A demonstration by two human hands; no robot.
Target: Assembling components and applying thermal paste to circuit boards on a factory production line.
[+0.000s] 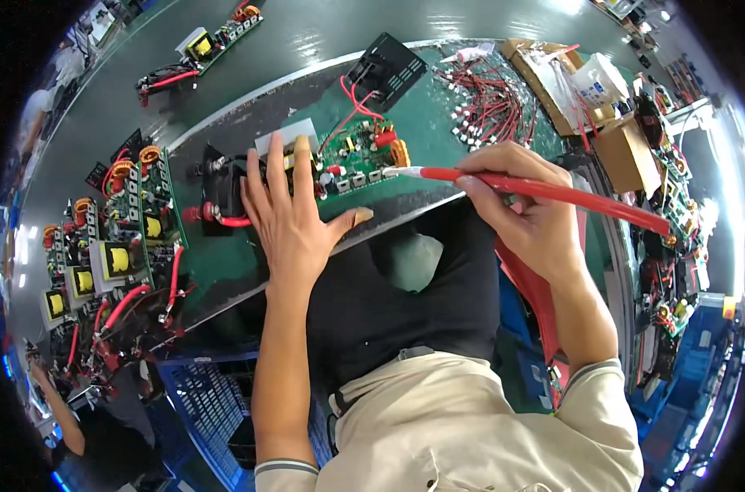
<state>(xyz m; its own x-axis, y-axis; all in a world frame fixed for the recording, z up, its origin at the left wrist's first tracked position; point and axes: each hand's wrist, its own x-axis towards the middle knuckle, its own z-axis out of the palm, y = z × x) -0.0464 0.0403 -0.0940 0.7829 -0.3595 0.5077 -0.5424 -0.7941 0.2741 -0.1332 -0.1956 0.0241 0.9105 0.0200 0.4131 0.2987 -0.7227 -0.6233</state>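
Note:
A green circuit board (352, 182) lies on the bench in front of me, with a copper coil, red parts and a row of small metal parts on it. My left hand (293, 234) rests over its left part, fingers stretched out and spread, covering some of the components. In my right hand (536, 213) is a red-handled brush (590, 197), gripped between thumb and fingers, its pale tip at the near right edge of the board. Red wires (356, 105) run from the board to a black vented panel (389, 72) behind it. Left of my fingers is a black part (222, 184).
Several boards (114, 261) stand in a row at left; another board (202, 47) lies far off. Red-black wires (504, 102) with white connectors are piled at back right, beside cardboard boxes (626, 154). More boards (672, 246) line the right. A blue crate (208, 402) sits below; another person's arm (59, 410) shows lower left.

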